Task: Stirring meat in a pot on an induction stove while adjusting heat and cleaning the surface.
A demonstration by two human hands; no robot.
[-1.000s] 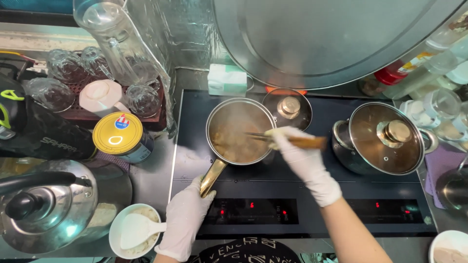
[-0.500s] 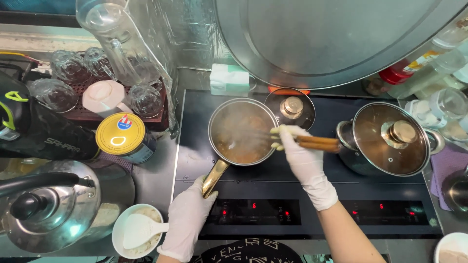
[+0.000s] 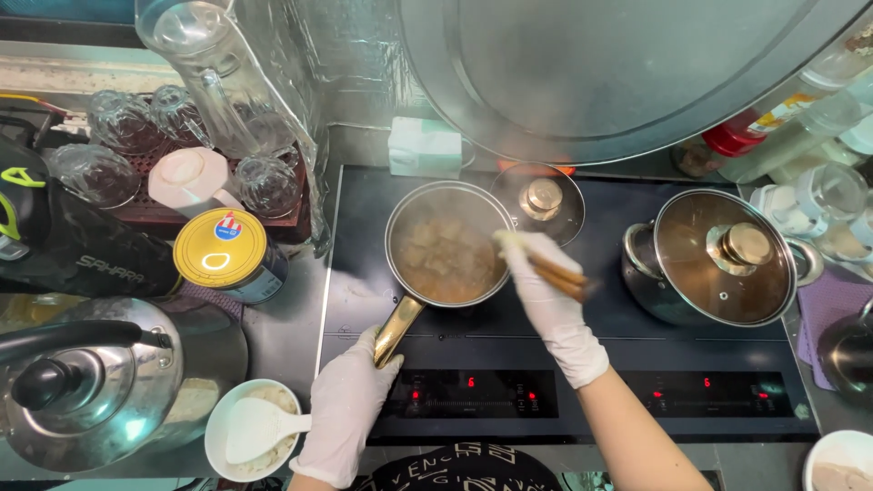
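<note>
The right hand (image 3: 546, 291), in a white disposable glove, is closing around a pair of brown wooden chopsticks (image 3: 562, 273), whose tips are reaching over the rim of the small steel saucepan (image 3: 448, 244) just to its left. The pan is holding a steaming brown broth with pale lumps and is sitting on the black glass cooktop (image 3: 582, 364). The left hand (image 3: 350, 414), also gloved in white, is gripping the end of the saucepan's brass-coloured handle (image 3: 397, 329), which is running away from it toward the pan. Just beyond the right hand, a round glass lid with a metal knob (image 3: 538, 200) is lying beside the pan. Well out to its right, a steel pot under a glass lid (image 3: 718, 257) is standing. Left of the left hand, a white bowl with a white spoon (image 3: 250, 429) is resting near a steel kettle (image 3: 91, 391).
</note>
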